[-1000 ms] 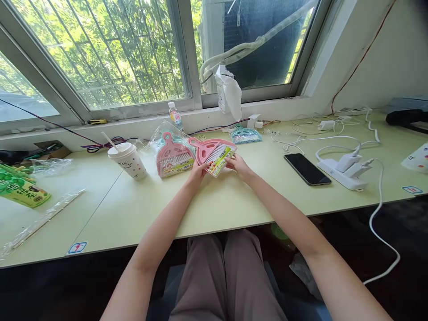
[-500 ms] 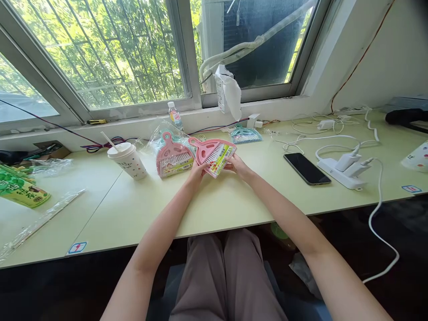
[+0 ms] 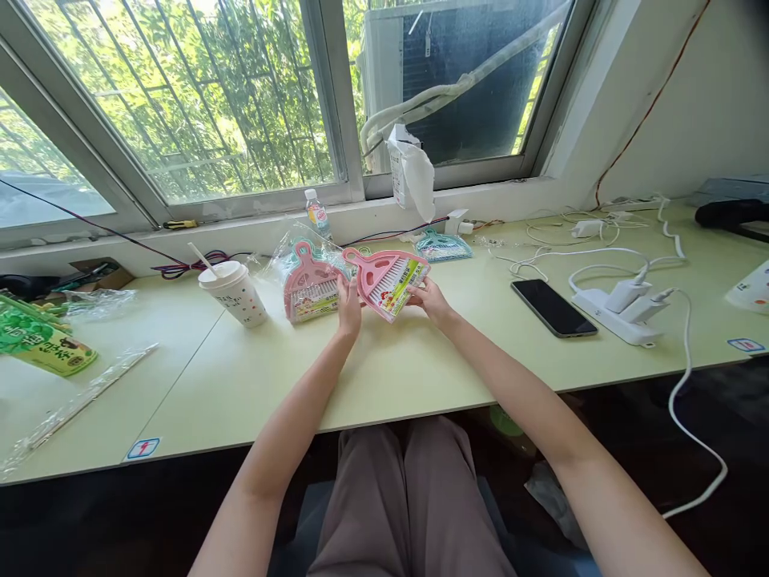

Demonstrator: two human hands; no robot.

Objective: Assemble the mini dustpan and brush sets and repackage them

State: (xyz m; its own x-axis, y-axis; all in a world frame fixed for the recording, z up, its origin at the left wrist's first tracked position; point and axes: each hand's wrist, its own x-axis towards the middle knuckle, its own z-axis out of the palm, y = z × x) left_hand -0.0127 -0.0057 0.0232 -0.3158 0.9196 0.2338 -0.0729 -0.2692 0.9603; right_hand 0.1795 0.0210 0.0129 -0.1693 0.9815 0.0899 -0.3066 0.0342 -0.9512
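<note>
A pink mini dustpan and brush set [image 3: 390,280], with a green and yellow printed label, is tilted above the table. My right hand [image 3: 429,298] grips its right lower edge, fingers partly hidden behind it. Close by its left edge, my left hand [image 3: 349,308] has its fingers stretched upward; whether they touch the set I cannot tell. Just left of that hand, a second pink dustpan set [image 3: 312,288] stands on the table, with clear plastic wrap and turquoise pieces behind it.
A lidded white cup [image 3: 233,292] with a straw is to the left. Behind are a small bottle [image 3: 317,212] and a turquoise dustpan set [image 3: 443,245]. A phone [image 3: 553,308] and a power strip [image 3: 616,315] with cables lie right. Green snack packaging [image 3: 48,344] is far left.
My left hand has moved off the held set's lower left corner and up to its left side, fingers now pointing upward. My right hand keeps hold. The view has shifted slightly.
</note>
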